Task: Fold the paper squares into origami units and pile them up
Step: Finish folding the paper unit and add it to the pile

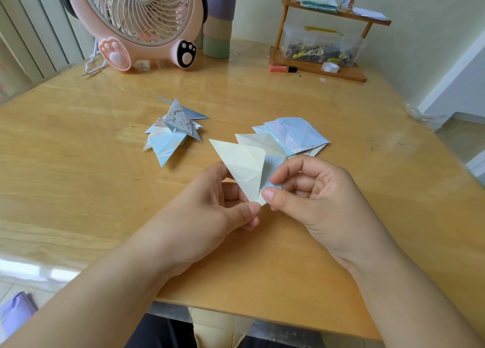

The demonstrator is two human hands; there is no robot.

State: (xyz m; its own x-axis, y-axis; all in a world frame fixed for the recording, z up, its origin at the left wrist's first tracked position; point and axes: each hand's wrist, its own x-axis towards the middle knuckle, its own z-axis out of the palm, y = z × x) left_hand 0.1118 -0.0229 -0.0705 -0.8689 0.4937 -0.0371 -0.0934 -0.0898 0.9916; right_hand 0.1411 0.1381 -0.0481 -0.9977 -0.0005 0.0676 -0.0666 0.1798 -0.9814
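Both hands point(217, 206) point(312, 190) pinching pale folded paper point(242, 166), long point aimed up-left

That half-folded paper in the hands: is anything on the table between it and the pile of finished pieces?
Nothing visible. The half-folded paper is pinched by both the left hand and right hand; only bare table lies between it and the finished pile.

On the table point(78, 190), a pile of folded units point(173, 130) lies left of a stack of paper squares point(294, 135). Nearer the person, both hands point(215, 206) point(315, 190) hold a part-folded paper point(244, 166) above the table. Behind stand a fan point(136, 19), left, and a small shelf point(322, 32), right.
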